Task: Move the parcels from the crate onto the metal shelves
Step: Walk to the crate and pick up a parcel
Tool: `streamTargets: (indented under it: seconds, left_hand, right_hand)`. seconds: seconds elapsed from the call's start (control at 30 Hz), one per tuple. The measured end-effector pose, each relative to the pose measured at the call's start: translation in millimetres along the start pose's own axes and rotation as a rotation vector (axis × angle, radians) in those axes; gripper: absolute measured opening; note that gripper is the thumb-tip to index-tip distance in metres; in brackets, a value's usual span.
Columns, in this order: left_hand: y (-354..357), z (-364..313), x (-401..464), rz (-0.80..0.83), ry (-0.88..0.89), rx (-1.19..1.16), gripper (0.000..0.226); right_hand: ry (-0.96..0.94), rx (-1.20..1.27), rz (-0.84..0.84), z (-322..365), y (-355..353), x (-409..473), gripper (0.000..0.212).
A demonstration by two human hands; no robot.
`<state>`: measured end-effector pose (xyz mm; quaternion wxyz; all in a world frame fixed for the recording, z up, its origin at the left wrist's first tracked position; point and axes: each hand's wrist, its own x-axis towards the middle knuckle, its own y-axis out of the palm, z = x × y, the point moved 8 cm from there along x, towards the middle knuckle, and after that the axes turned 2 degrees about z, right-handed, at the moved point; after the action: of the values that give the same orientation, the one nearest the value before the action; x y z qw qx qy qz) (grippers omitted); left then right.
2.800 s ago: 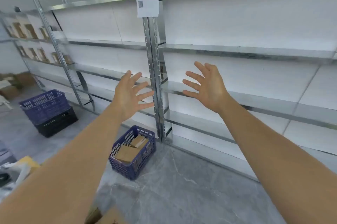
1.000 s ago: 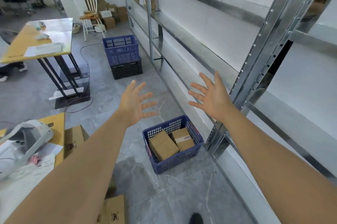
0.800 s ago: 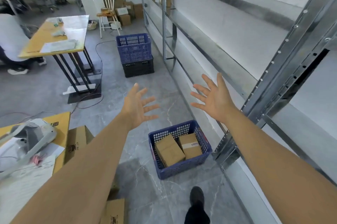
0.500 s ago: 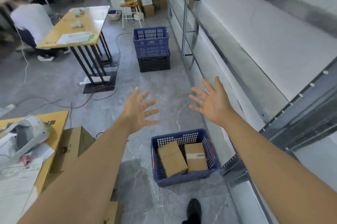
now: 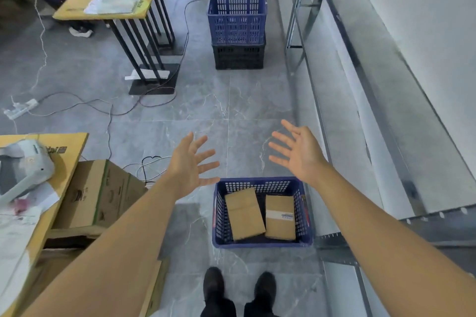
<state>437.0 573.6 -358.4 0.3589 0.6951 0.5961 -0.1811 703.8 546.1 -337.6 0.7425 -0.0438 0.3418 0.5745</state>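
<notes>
Far left I have a table (image 5: 68, 162) corner with a cardboard box (image 5: 100, 195) tucked under it, close enough to crowd my left elbow if I swing wide. My left hand (image 5: 189, 166) hangs above the floor (image 5: 206, 100), fingers (image 5: 206, 155) spread wide and holding nothing; I judge it is poised that way to drop onto a parcel. Just right of it sits the blue crate (image 5: 262, 243), straight ahead of my shoes (image 5: 239, 284), with two parcels lying flat side by side: the plain parcel (image 5: 244, 213) and the labelled parcel (image 5: 280, 216). The tall rim means a lift straight up first. My right hand (image 5: 300, 155) hovers past the crate's far corner, fingers apart and empty too. The metal shelves (image 5: 386, 115) run alongside, bare and open, though the upright post (image 5: 438, 221) beside the crate narrows the swing.
</notes>
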Motion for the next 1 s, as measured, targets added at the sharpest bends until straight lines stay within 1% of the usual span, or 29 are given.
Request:
streamTargets:
  seconds: [0.23,0.47,0.7,1.0]
  left_hand:
    - [-16,42,70,-0.005,-0.102,0.015,0.061]
    - [-33,91,135,0.008,-0.155,0.008,0.061]
    - [-76,182,202,-0.071,-0.237,0.053,0.057]
    - [-108,295,291,-0.136,-0.270,0.086,0.059]
  right_hand:
    - [0.064,-0.044,-0.049,-47,-16,52,0.052]
    - [0.117,-0.049,-0.114,-110,-39,107,0.049]
    - [0.173,-0.085,-0.083,-201,-59,173,0.048]
    - [0.279,-0.188,-0.159,-340,-137,242,0.046]
